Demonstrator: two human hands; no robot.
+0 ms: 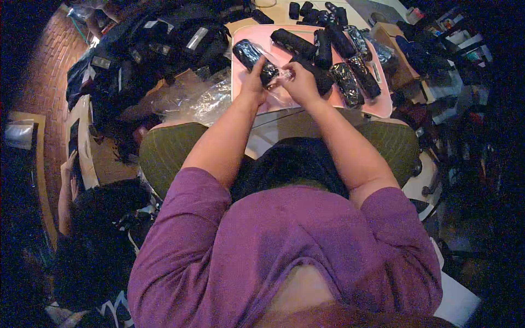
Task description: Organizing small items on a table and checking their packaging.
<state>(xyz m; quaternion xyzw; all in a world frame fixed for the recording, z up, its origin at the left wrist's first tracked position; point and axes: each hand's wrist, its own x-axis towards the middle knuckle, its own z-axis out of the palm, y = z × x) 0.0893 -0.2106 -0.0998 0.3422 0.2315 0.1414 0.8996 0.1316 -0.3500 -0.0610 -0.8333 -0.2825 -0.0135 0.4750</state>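
Note:
My left hand (256, 83) grips a folded black compact umbrella or similar dark roll (249, 53) inside a clear plastic sleeve. Pinched in the fingers of my right hand (300, 83) is the loose end of that clear sleeve (284, 75). Beneath both hands lies a pink tray table (283, 107) with a pale rim. On its right half are several more black rolls, some bare, like the one at the back (293, 42), and some in shiny plastic, like the wrapped roll (346, 84) near the front.
Clear plastic bags (209, 98) spread left of the tray. Several small black rolls (313, 14) sit on a pale surface beyond it. A cardboard box (389, 39) stands at right, and dark goods are heaped at left (164, 45). Another person's hand (70, 164) shows at far left.

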